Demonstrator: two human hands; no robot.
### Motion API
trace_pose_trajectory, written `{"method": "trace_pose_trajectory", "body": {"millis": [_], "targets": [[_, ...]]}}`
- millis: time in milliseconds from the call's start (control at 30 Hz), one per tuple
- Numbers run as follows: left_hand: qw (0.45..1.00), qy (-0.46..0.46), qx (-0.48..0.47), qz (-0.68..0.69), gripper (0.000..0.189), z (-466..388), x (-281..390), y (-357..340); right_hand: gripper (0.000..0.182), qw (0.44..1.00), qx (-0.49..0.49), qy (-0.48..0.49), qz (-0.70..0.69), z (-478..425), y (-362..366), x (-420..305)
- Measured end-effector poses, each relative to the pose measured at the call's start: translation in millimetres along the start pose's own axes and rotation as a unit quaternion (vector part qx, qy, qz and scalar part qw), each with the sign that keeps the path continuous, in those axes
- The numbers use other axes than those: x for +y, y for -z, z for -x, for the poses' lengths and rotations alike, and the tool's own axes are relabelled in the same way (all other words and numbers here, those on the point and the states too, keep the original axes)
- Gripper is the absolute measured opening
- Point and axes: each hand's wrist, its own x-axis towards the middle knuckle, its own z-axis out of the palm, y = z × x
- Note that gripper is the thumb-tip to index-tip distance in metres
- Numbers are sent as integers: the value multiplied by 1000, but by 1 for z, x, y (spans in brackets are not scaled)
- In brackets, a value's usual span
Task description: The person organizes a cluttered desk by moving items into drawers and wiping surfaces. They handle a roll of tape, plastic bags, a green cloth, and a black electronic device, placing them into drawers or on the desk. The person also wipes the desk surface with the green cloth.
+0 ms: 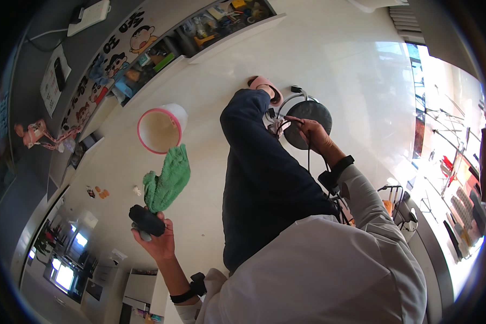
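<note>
My left hand [157, 242] grips a dark, rounded object [147, 220] whose exact kind I cannot tell. A green cloth [168, 178] extends from just beyond it; whether my fingers hold the cloth too is unclear. Beyond the cloth stands a white bucket with a pink rim [180, 133], with cloudy contents. My right hand [314, 133] pinches a thin black cable [308, 156], part of which hangs in a loop. Below that hand, on the floor side, is a round black stool seat [312, 117]. A crumpled pale thing [278, 126] lies beside the fingers.
Open drawers [227, 24] full of small items jut out at the upper left, beside a grey desk surface [28, 87]. A pink slipper [267, 87] is on my foot near the stool. Small orange bits [102, 192] lie on the floor. A wheeled metal frame [393, 198] stands at the right.
</note>
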Motion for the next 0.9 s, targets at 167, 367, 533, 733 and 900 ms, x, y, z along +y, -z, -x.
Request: {"method": "trace_pose_trajectory", "body": {"millis": [167, 367, 533, 733, 900], "targets": [[1000, 8, 20, -4, 59, -10, -4, -5, 30, 986, -52, -63, -147, 5, -5, -6], [999, 18, 38, 9, 60, -15, 0, -3, 21, 945, -29, -258, -200, -4, 9, 40], [999, 12, 34, 12, 61, -11, 1, -3, 11, 915, -13, -358, -188, -2, 17, 55], [999, 21, 21, 24, 61, -12, -1, -2, 22, 922, 27, -387, 6, -6, 37, 74], [999, 3, 31, 34, 60, -6, 0, -2, 21, 833, 15, -353, 427, 6, 13, 25]]}}
